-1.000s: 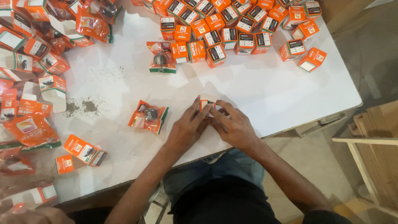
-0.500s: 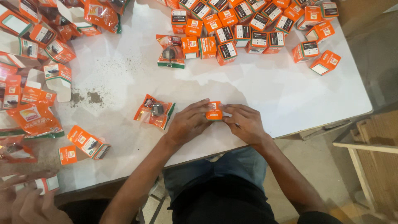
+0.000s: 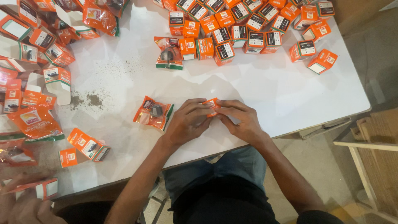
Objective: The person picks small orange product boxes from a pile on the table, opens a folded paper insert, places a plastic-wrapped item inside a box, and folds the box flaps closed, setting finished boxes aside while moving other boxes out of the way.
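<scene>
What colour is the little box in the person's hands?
Orange. The little box shows best in the head view, pinched between the left hand and right hand.

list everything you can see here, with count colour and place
small box: one, orange, held between both hands near the table's front edge
clear packet: one, orange-edged with a dark metal part inside, lying just left of the left hand
second packet: one, orange and green, dark part inside, upper middle
closed boxes: many, orange with dark and white labels, clustered along the far edge and right
loose boxes and packets: many, orange and white, some open, piled on the left
dark grit: a patch, grey-brown, left of centre
table: one, white
wooden frame: one, pale, on the floor at right
another person's hand: blurred, bottom left corner
left hand: fingers on the small box
right hand: fingers on the small box
</scene>
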